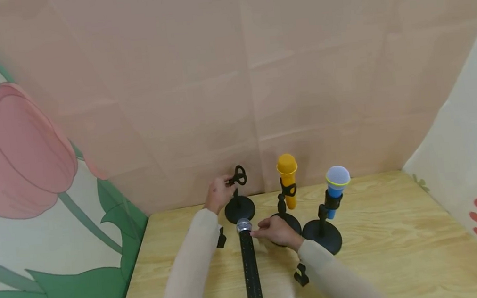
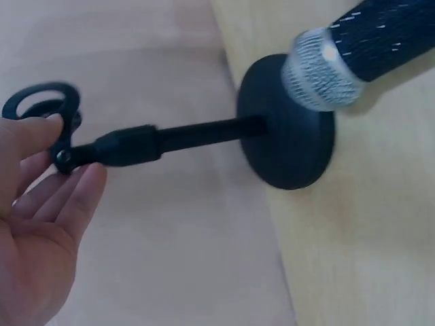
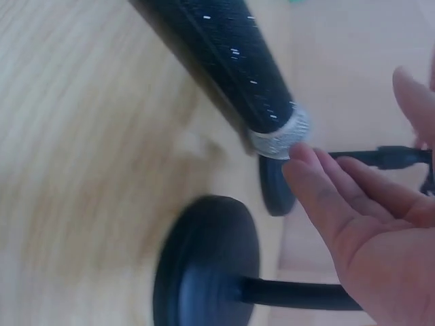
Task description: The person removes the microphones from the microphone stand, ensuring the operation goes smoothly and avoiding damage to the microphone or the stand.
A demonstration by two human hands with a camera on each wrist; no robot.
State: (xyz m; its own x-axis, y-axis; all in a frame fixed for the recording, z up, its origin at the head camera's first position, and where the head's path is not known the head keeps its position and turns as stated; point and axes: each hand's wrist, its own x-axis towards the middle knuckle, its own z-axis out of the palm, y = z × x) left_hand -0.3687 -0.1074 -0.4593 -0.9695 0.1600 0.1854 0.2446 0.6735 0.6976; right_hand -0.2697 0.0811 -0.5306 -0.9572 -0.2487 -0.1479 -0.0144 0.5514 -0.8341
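Note:
My left hand [image 1: 219, 194] holds the clip [image 2: 66, 129] at the top of a black microphone stand [image 1: 239, 210], thumb on the ring and fingers beneath the joint. In the left wrist view the stand's pole [image 2: 197, 134] runs down to its round base [image 2: 289, 159]. A black, speckled microphone [image 1: 250, 266] with a silver mesh head [image 1: 244, 225] lies on the table, its head toward that base. Beside the head is my right hand [image 1: 277, 231]; in the right wrist view its fingers [image 3: 326, 197] are extended near the mesh, with the thumb apart.
To the right, a yellow microphone [image 1: 287, 166] and a blue one with a pale head [image 1: 337, 176] sit upright in black stands. The wooden table [image 1: 382, 231] meets a pinkish-beige backdrop [image 1: 175, 102]. Flower-printed cloths [image 1: 20, 139] flank both sides.

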